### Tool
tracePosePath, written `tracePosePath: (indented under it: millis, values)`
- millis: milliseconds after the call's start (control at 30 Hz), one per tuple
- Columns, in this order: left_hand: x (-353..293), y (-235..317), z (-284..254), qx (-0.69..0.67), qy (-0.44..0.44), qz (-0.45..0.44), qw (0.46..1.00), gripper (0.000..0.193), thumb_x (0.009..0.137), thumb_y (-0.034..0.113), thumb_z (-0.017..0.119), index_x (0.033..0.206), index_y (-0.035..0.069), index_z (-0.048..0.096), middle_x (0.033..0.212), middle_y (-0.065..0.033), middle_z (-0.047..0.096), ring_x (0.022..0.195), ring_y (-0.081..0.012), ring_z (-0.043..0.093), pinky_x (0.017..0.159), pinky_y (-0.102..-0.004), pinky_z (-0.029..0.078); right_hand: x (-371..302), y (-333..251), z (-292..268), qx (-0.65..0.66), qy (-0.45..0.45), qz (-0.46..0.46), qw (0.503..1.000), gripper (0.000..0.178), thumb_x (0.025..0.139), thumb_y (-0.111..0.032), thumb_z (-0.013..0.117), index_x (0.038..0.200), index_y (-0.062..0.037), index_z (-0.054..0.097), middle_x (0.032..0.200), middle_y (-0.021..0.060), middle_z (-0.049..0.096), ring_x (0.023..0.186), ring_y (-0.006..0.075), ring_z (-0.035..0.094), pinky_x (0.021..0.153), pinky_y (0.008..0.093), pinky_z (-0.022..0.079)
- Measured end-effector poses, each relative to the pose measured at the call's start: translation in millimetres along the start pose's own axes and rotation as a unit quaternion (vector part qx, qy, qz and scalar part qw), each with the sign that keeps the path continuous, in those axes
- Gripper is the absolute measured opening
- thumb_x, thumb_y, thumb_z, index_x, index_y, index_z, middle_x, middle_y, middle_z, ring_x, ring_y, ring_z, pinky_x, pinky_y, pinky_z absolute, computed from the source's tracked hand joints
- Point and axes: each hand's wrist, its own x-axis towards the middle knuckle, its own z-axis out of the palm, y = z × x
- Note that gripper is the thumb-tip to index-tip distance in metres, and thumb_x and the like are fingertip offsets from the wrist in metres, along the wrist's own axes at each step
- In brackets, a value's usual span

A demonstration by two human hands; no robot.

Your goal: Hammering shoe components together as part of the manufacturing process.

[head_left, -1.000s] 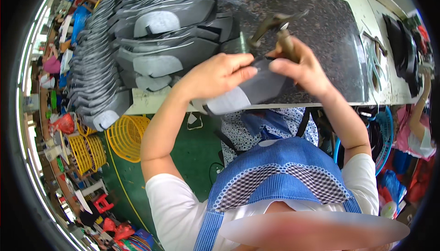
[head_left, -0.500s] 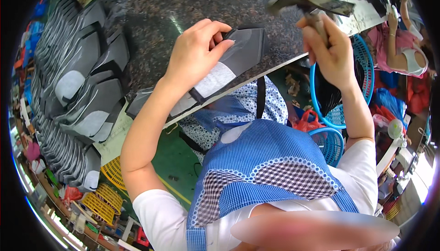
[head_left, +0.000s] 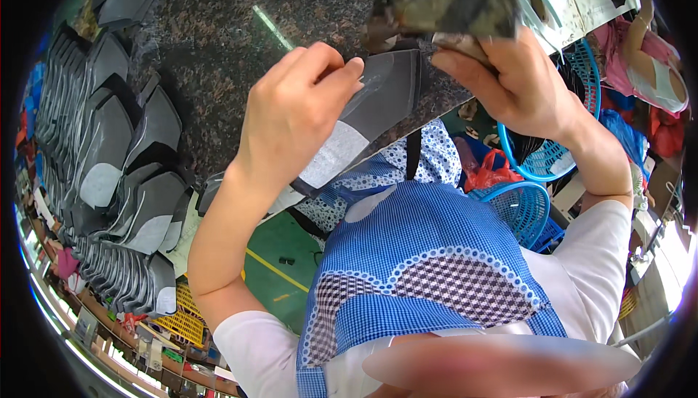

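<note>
In my right hand (head_left: 509, 82) is a hammer, gripped by its short handle; its broad metal head (head_left: 458, 13) is blurred, over the far end of a dark grey leather-like piece (head_left: 389, 89). That piece lies on the speckled dark stone slab (head_left: 240, 56) near its front edge, with a whitish patch (head_left: 334, 154) at the near end. My left hand (head_left: 294, 107) is closed, thumb and finger pinched at the piece's left edge. What the fingertips hold, if anything, is hidden. Another similar piece shows partly beneath my left wrist.
Rows of stacked dark grey pieces (head_left: 102, 136) line the slab's left side. Blue plastic baskets (head_left: 520, 212) stand below on the right, beside a red bag (head_left: 492, 173). Yellow crates (head_left: 182, 322) are on the lower left. Another person (head_left: 647, 71) sits at the far right.
The hammer has moved left, from beyond the piece to over its far end. My left hand has shifted left and slightly nearer, its fingertips drawing back along the piece's edge.
</note>
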Motion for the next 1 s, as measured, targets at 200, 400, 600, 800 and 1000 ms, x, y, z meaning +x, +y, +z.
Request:
tracePosePath:
  millis: [200, 400, 600, 800, 1000]
  values:
    - [-7.4, 7.8, 5.8, 0.04, 0.002, -0.01, 0.999, 0.022, 0.075, 0.003, 0.078, 0.096, 0.002, 0.071, 0.085, -0.0063, 0.061, 0.075, -0.0221, 0.061, 0.064, -0.032, 0.052, 0.4, 4.2, 8.5, -0.038, 0.018, -0.077, 0.996, 0.02, 0.093, -0.017, 0.066, 0.101, -0.0039, 0.053, 0.061, 0.0174, 0.054, 0.058, 0.0398, 0.057, 0.05, 0.0466, 0.041]
    - [-15.3, -0.7, -7.8, -0.101, 0.003, -0.066, 0.993, 0.023, 0.071, 0.001, 0.08, 0.092, 0.001, 0.073, 0.089, -0.0084, 0.065, 0.08, -0.0252, 0.064, 0.067, -0.0331, 0.052, -10.0, 8.6, 22.4, 0.033, -0.002, 0.001, 0.999, 0.018, 0.09, -0.01, 0.067, 0.1, -0.0016, 0.055, 0.061, 0.0142, 0.056, 0.055, 0.0354, 0.059, 0.049, 0.0418, 0.045]
    - [-23.4, 9.6, -8.6, -0.034, -0.001, -0.064, 0.997, 0.023, 0.073, 0.002, 0.078, 0.096, 0.002, 0.073, 0.085, -0.0073, 0.063, 0.075, -0.0252, 0.061, 0.065, -0.0343, 0.05, -14.8, 5.9, 27.7, 0.006, -0.077, -0.007, 0.997, 0.027, 0.079, -0.002, 0.065, 0.102, -0.0018, 0.052, 0.062, 0.0131, 0.055, 0.053, 0.0344, 0.06, 0.048, 0.0422, 0.046]
    - [-34.0, 13.1, -6.3, -0.074, -0.002, -0.066, 0.995, 0.022, 0.074, 0.001, 0.076, 0.096, 0.003, 0.073, 0.085, -0.0056, 0.063, 0.073, -0.022, 0.06, 0.063, -0.0333, 0.05, -3.1, -0.5, 24.9, 0.015, 0.002, -0.015, 1.0, 0.026, 0.084, -0.002, 0.065, 0.108, -0.0035, 0.056, 0.062, 0.0133, 0.055, 0.054, 0.0342, 0.06, 0.049, 0.0404, 0.047]
    - [-46.0, 17.0, 2.2, 0.013, 0.026, -0.031, 0.999, 0.02, 0.072, 0.004, 0.07, 0.091, 0.002, 0.07, 0.082, -0.0045, 0.059, 0.074, -0.0203, 0.06, 0.064, -0.0311, 0.051, -16.0, -5.7, 36.6, 0.067, -0.017, 0.115, 0.991, 0.015, 0.09, -0.008, 0.066, 0.1, 0.0013, 0.059, 0.062, 0.0154, 0.057, 0.051, 0.0342, 0.057, 0.048, 0.0405, 0.045]
